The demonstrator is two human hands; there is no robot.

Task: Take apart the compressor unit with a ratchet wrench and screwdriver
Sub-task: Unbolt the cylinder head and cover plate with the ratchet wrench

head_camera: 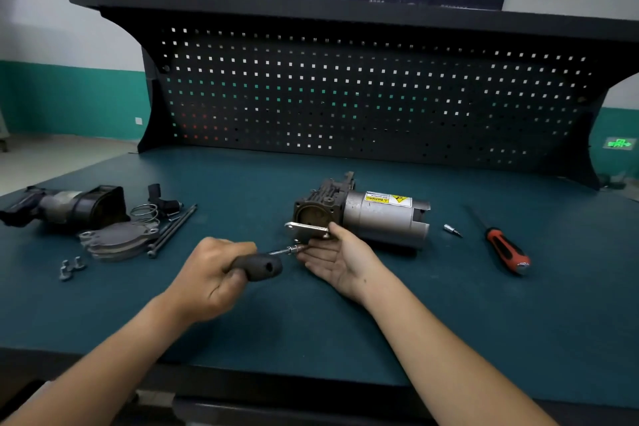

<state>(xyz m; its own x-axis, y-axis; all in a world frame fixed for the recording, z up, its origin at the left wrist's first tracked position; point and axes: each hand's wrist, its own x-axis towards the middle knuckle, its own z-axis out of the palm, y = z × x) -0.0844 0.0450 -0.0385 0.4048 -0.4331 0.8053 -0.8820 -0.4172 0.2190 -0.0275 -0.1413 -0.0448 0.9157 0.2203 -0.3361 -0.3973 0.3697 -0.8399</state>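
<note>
Left hand (207, 273) grips wrench (257, 266), tip — right fingertips (306, 251)

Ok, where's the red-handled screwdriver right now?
Head view: the red-handled screwdriver lies on the bench, far right, untouched, to the right of the compressor unit, with a small silver bit between them.

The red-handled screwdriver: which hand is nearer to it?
Right. The right hand is at the compressor, left of the red-handled screwdriver; the left hand grips the ratchet wrench farther left.
</note>
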